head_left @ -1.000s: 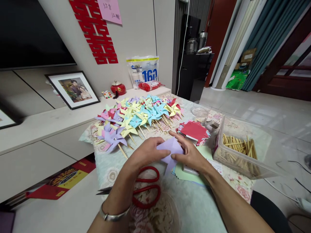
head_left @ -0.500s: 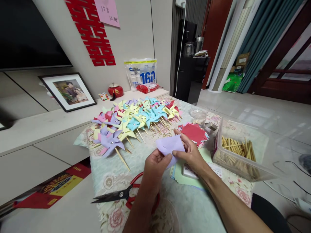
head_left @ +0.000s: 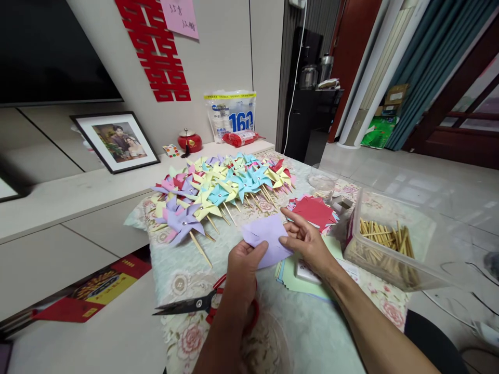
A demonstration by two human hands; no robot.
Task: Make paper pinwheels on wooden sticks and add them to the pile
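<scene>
A square of purple paper [head_left: 268, 238] with cut slits is held up over the table between both hands. My left hand [head_left: 246, 259] pinches its lower left part, thumb on top. My right hand [head_left: 306, 241] grips its right edge between thumb and fingers, the index finger stretched out. Red-handled scissors [head_left: 200, 303] lie under my left forearm, blades pointing left. Beyond my hands are several paper pinwheels [head_left: 222, 192] on sticks. A pile of cut paper with a red sheet on top [head_left: 313, 212] lies just past my right hand. Green paper sheets [head_left: 290, 278] lie beneath my right wrist.
On the right stands a clear plastic box [head_left: 384, 272] of short bamboo sticks [head_left: 385, 236]. A clear round container [head_left: 323, 182] and a small grey box [head_left: 341, 203] are behind it. A framed photo [head_left: 117, 143] and a red jar [head_left: 189, 141] stand on the cabinet.
The purple paper now lies flatter and more of its face shows. My left hand has shifted slightly left and down on it. The whole view has turned a little left.
</scene>
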